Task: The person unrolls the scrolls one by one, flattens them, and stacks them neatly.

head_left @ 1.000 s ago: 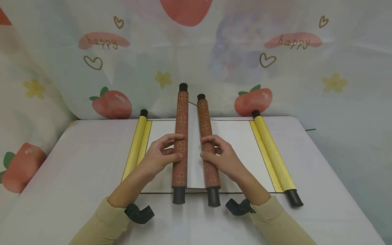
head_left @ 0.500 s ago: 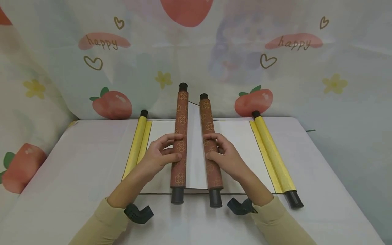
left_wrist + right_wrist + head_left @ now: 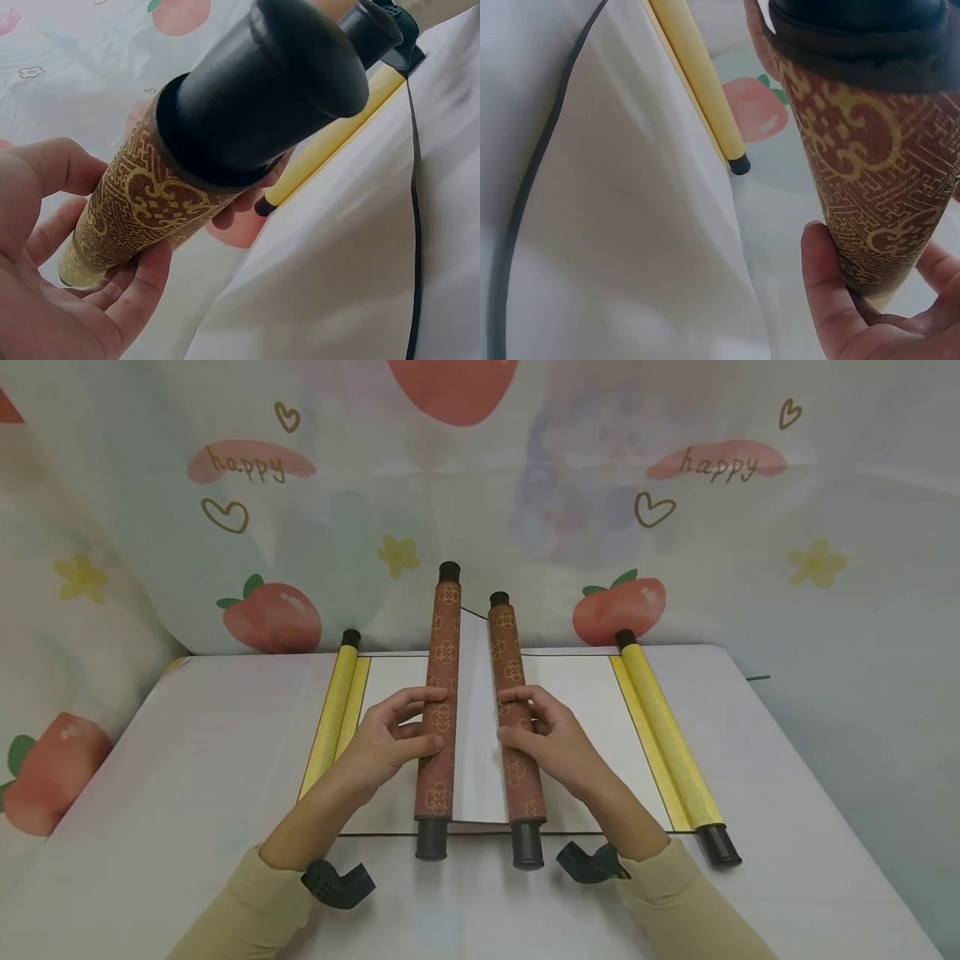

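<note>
A scroll with two red-brown, gold-patterned rollers is held partly unrolled, white paper stretched between them. My left hand grips the left roller, thumb and fingers around its middle. My right hand likewise holds the right roller. Both rollers end in black knobs; one knob looms large in the left wrist view. In the right wrist view the brocade is seen close up, my fingertips curled at its sides. Underneath, a second scroll lies spread out, its white sheet partly covered by the held rollers.
The lower scroll has a yellow roller at its left and another yellow roller at its right, both black-tipped. A white cloth covers the table. Behind it hangs a printed fabric backdrop with fruit, hearts and flowers.
The right roller has shifted slightly right with my right hand, and the left roller's near end has edged left. The strip of paper between them is a little wider.
</note>
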{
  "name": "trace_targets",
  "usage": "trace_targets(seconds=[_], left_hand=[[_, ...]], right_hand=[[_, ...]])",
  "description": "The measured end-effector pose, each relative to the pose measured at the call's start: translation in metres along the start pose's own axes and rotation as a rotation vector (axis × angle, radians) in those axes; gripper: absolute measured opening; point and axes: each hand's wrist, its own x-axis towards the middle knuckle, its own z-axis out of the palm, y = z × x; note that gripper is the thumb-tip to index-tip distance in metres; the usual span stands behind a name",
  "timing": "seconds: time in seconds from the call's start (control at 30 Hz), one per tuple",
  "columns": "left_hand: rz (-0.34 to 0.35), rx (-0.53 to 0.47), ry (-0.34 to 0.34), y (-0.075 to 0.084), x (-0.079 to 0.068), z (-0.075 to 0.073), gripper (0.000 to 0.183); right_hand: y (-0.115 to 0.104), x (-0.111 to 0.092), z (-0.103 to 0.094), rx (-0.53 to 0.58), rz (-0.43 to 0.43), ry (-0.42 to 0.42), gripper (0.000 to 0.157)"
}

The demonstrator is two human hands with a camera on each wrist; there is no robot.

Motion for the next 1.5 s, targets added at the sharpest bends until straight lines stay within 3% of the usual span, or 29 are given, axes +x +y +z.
trace_targets(seconds=[0.2, 0.53, 1.5], left_hand=[[-0.001, -0.002, 0.003, 0.0, 0.0, -0.001, 0.054], [0.002, -0.013, 0.008, 0.0, -0.001, -0.003, 0.055], [0.016, -0.028, 0.0, 0.002, 0.001, -0.005, 0.055]], right_hand=[[0.001, 0.001, -0.001, -0.001, 0.019, -0.012, 0.054], [-0.006, -0.002, -0.004, 0.012, 0.024, -0.01, 0.049], [0.002, 0.001, -0.016, -0.044, -0.004, -0.037, 0.047]])
